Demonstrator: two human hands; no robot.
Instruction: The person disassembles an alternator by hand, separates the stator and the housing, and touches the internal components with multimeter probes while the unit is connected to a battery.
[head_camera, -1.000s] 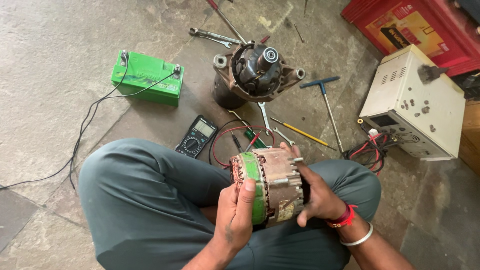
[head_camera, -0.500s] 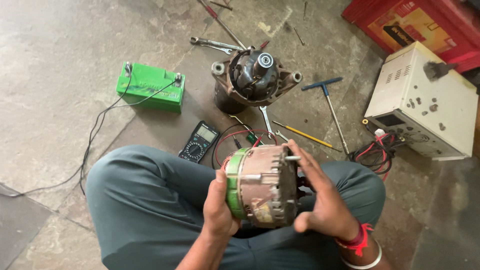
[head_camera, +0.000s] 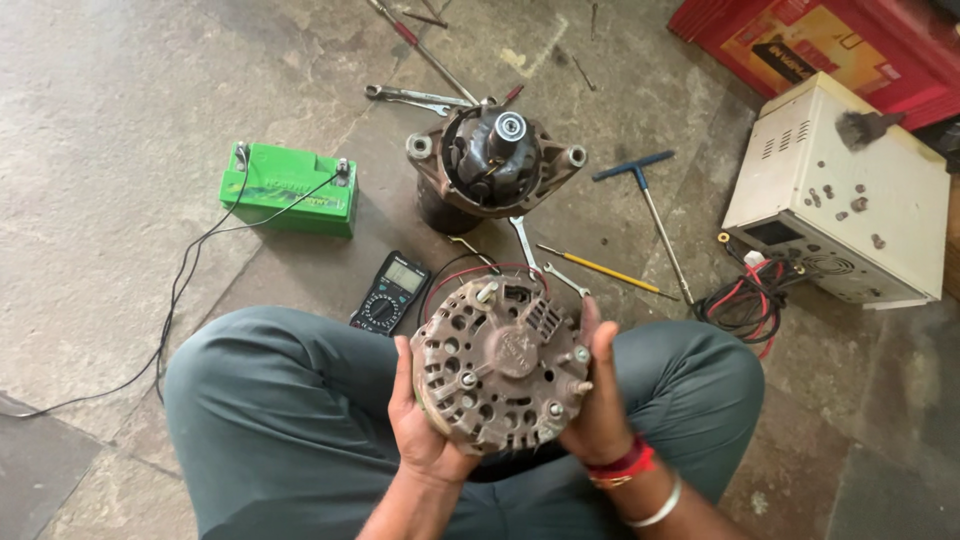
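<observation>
A red and orange printed carton (head_camera: 830, 50) is lying at the top right corner. The black multimeter's (head_camera: 390, 293) small grey screen (head_camera: 404, 279) is facing up beside the knee.

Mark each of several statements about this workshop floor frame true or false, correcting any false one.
1. Both hands, the left hand and the right hand, hold the alternator. True.
2. The green battery lies on the person's lap. False: it sits on the floor, wires attached.
3. A multimeter lies on the floor by the left knee. True.
4. The T-handle tool has a red handle. False: the handle is blue.
</observation>
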